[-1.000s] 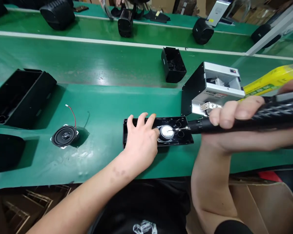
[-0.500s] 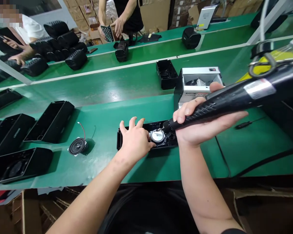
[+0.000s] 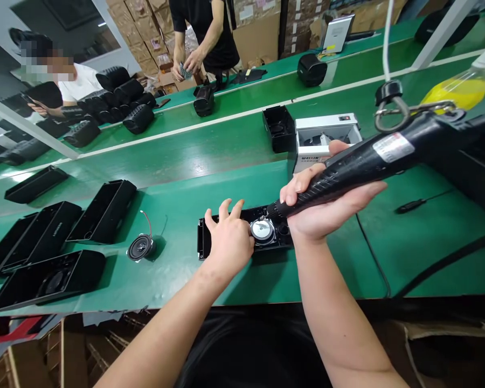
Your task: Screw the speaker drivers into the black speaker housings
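In the head view, my right hand (image 3: 321, 207) grips a black electric screwdriver (image 3: 347, 170) hanging from a cable at its rear. The screwdriver slants down left, its tip at the upper edge of a round silver-backed speaker driver (image 3: 262, 230). That driver lies inside a long black speaker housing (image 3: 281, 245) on the green bench. My left hand (image 3: 231, 237) reaches over the housing, thumb and forefinger side at the driver's left edge, other fingers spread and lifted. Its thumb tip is mostly hidden. A loose speaker driver (image 3: 140, 247) with a red wire lies to the left.
Several open black housings (image 3: 103, 213) stand at the left. Behind the screwdriver sits a silver box-shaped machine (image 3: 327, 126), with another housing (image 3: 278, 126) beside it. A thin screwdriver (image 3: 410, 206) and cables lie right. Two people are across the line; a yellow-liquid bottle (image 3: 461, 86) stands back right.
The view has shifted, so the left-side items appear farther right. The screwdriver tip stays at the driver's edge. The person at back left has drawn an arm back from the dark speakers.
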`<state>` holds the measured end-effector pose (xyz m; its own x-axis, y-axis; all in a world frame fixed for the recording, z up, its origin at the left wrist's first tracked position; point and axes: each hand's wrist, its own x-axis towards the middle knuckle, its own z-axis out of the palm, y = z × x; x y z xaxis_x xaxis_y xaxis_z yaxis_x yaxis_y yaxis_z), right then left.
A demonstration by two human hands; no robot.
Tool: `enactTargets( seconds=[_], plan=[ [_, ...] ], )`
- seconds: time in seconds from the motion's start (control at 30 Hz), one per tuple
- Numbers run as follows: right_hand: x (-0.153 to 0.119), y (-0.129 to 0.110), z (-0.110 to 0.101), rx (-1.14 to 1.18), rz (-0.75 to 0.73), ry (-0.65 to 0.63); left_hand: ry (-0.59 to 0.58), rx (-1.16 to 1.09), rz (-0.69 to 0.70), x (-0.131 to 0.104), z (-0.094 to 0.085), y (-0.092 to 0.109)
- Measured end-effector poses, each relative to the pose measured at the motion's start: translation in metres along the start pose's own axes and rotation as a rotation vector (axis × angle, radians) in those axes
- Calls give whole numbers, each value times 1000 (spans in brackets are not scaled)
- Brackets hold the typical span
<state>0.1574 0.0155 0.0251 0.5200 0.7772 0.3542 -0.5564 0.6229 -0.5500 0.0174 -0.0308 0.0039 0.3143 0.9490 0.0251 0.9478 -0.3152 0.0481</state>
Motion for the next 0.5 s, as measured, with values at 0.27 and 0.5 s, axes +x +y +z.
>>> enactTargets(
  seconds=[0.27, 0.5],
  plan=[
    [1, 3, 0, 1, 0, -5, 11, -118, -110, 0, 4, -3],
    [0, 5, -4, -15, 20, -12, 44, -166, -89, 2, 8, -7]
  ],
)
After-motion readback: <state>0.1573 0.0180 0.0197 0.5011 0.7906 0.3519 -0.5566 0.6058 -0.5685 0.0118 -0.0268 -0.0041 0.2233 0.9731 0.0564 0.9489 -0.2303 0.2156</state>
